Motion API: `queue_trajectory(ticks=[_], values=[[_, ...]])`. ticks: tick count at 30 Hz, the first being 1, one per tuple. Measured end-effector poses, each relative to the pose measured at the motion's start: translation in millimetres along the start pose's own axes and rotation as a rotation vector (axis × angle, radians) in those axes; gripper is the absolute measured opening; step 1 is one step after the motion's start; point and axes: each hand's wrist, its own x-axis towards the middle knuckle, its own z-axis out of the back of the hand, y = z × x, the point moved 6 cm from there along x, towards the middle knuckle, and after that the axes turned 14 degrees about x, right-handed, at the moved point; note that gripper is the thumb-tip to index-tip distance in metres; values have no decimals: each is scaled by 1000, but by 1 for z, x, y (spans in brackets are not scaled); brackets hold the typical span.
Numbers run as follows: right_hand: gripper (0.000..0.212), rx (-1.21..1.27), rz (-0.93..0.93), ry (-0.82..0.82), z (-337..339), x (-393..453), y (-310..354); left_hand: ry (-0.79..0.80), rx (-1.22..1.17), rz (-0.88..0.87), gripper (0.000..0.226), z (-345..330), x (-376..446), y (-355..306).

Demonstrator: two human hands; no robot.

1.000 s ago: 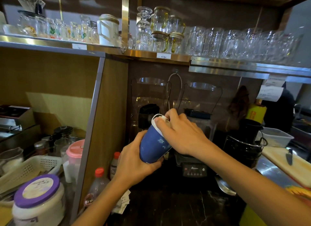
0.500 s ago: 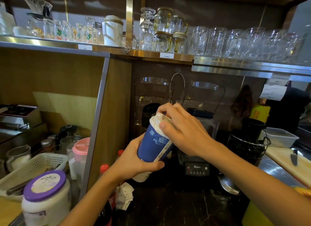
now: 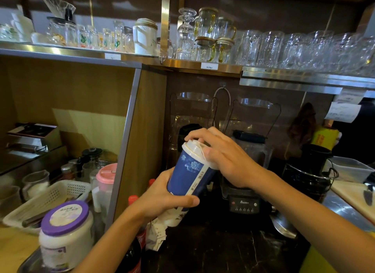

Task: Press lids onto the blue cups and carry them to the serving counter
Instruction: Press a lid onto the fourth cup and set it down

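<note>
A tall blue cup [image 3: 189, 176] with a white flower print and a white base tilts to the left in mid-air above the dark counter. My left hand [image 3: 162, 198] wraps around its lower half from the left. A translucent white lid [image 3: 193, 148] sits on the cup's mouth. My right hand [image 3: 225, 157] comes in from the right, with the fingers curled over the lid's far edge and the thumb against its near rim.
A black blender base [image 3: 244, 204] stands right behind the cup, with two clear blender jars at the wall. Bottles with red caps [image 3: 133, 199] stand below my left wrist. A purple-lidded tub [image 3: 66, 230] and white basket [image 3: 48, 201] sit left. A glass-filled shelf [image 3: 284, 77] hangs overhead.
The cup has risen slightly and stands more upright in my left hand. My right hand has shifted over the lid, fingers spreading around its rim. The view has drifted left.
</note>
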Motion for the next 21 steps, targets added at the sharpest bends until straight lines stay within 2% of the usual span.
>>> queue_trajectory(ticks=[3,6,9,13,21], values=[[55,90,-139,7,-4,2,-11,-167,45,27,71,7,3,9],[56,72,-220,13,-9,1,-18,-210,110,-16,75,3,4,9],[42,-69,-225,-89,-9,3,-17,-216,104,-18,75,-3,7,6],[63,-110,-88,-224,-3,0,-1,-62,-37,-4,58,-7,8,2],[54,160,225,-78,5,1,19,436,-381,-106,62,-23,8,-14]])
